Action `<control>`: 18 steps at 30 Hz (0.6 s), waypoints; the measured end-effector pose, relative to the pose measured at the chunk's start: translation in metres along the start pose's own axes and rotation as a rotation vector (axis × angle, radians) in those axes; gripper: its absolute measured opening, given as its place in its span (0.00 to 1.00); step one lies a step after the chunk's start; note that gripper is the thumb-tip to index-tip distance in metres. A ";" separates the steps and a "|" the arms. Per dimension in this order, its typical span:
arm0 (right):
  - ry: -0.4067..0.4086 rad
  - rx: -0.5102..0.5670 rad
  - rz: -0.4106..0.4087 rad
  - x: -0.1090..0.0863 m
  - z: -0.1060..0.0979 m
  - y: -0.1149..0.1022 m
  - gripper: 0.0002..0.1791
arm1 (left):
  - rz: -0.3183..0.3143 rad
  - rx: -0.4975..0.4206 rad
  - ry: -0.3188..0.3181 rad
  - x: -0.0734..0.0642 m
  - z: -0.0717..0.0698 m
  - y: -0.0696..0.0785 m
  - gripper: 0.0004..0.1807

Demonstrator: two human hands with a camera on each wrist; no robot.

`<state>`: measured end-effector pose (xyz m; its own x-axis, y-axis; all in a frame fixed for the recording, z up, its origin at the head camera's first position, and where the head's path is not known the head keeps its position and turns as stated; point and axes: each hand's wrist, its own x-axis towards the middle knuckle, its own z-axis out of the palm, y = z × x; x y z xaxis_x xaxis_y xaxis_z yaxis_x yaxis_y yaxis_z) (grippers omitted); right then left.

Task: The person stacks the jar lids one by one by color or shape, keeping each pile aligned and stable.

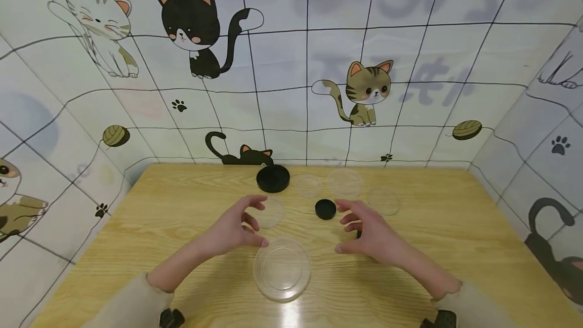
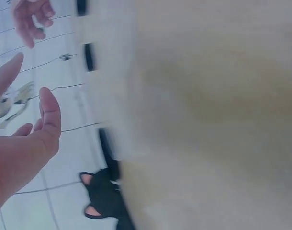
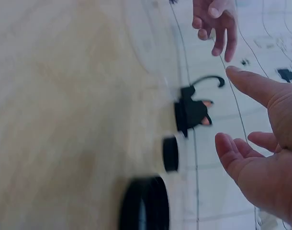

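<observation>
My left hand (image 1: 234, 229) hovers above the wooden table with fingers loosely bent, holding nothing. Its thumb overlaps the upper edge of a large clear round lid (image 1: 282, 272) in the head view. A fainter clear disc (image 1: 271, 214) lies just beyond its fingers. Opposite it, my right hand (image 1: 373, 232) is also raised and relaxed, its grasp empty. Next to its index finger is a small black round lid (image 1: 325, 209). Behind that hand, another black piece is mostly hidden; the right wrist view shows a black round cap (image 3: 143, 203) standing close by.
A larger black disc (image 1: 273, 178) lies toward the back edge of the table (image 1: 182, 201). Clear discs (image 1: 308, 186), (image 1: 345, 182) and another clear disc (image 1: 383, 201) lie to its right. A cat-print cloth (image 1: 282, 65) hangs behind and at both sides.
</observation>
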<state>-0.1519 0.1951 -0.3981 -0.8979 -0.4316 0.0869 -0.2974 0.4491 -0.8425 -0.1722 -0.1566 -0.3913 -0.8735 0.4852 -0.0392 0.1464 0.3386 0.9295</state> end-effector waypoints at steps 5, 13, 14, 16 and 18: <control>0.078 -0.034 -0.021 0.006 -0.040 0.005 0.50 | 0.082 -0.042 0.017 0.046 0.008 0.028 0.47; 0.152 -0.113 0.018 0.029 -0.093 0.028 0.52 | 0.147 -0.123 -0.002 0.127 0.041 0.051 0.49; 0.154 -0.105 0.024 0.032 -0.096 0.032 0.52 | 0.145 -0.126 0.003 0.135 0.044 0.051 0.50; 0.157 -0.080 0.034 0.038 -0.101 0.038 0.52 | 0.137 -0.122 0.015 0.151 0.050 0.048 0.51; 0.156 -0.052 0.047 0.043 -0.105 0.044 0.52 | 0.125 -0.105 0.026 0.164 0.054 0.043 0.53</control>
<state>-0.2376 0.2787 -0.3758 -0.9494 -0.2844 0.1331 -0.2668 0.5073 -0.8194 -0.2844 -0.0186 -0.3776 -0.8633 0.4970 0.0873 0.2063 0.1897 0.9599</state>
